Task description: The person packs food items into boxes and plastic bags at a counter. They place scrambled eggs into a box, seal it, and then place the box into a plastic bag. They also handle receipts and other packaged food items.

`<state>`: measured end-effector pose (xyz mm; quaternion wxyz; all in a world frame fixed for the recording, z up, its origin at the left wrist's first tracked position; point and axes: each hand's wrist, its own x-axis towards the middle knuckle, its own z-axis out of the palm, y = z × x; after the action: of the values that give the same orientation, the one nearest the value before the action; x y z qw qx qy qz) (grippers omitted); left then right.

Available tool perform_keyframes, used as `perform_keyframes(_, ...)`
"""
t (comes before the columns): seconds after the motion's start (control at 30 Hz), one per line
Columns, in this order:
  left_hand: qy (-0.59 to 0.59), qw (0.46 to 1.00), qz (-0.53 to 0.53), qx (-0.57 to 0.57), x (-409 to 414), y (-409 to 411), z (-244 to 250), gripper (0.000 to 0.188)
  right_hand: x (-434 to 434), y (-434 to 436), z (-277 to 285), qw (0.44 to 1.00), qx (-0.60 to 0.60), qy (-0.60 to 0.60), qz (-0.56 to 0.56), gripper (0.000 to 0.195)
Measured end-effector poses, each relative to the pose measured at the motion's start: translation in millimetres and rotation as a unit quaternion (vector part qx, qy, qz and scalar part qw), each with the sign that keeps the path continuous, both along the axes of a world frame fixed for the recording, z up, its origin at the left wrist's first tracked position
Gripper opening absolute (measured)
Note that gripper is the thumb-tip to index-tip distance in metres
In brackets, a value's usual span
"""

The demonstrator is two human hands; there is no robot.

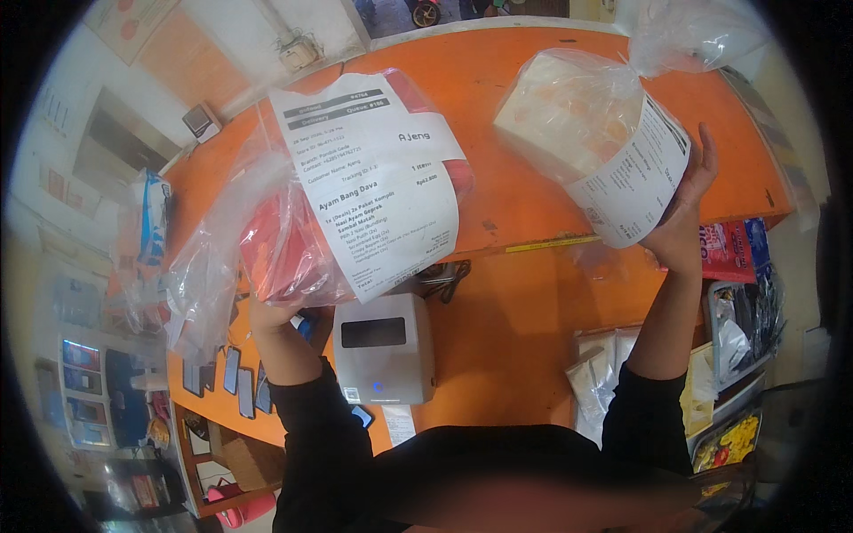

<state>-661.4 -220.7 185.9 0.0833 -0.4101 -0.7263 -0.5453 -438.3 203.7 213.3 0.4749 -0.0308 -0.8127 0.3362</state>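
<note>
My left hand [272,314] holds up a clear plastic bag [220,220] with a red package [286,250] inside. A long printed receipt [376,200] lies over the bag's face, and most of that hand is hidden behind it. My right hand [681,212] supports a second clear plastic bag [580,120], tied at its neck, with a pale box-shaped package inside. Another printed receipt [630,176] curls around its lower right side, against my palm; the thumb or a finger sticks up beside it. Both bags are raised above the orange counter [493,200].
A grey receipt printer [383,373] stands below the left bag, with a printed strip [398,425] at its front. Several phones [245,393] lie left of it. At right are packs of clear bags [593,380], red sachets [726,256] and a tray [743,326]. Another plastic bag [693,40] is at upper right.
</note>
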Motion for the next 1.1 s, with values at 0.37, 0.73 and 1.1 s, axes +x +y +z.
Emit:
perform_keyframes(0.37,0.024,1.000,-0.003,-0.005,-2.1,8.9,-4.2,0.080,-0.3,-4.9,1.1,0.996,-0.075,0.025,0.045,0.138)
perform_keyframes(0.73,0.044,0.999,0.010,-0.022,-0.7,-4.9,-5.8,0.080,-1.4,6.3,-3.3,1.000,0.000,0.005,0.020,0.144)
perform_keyframes(1.1,0.074,0.997,0.011,-0.034,-1.0,-6.4,-6.5,0.079,-4.0,4.6,-5.3,0.997,-0.030,0.033,0.059,0.142)
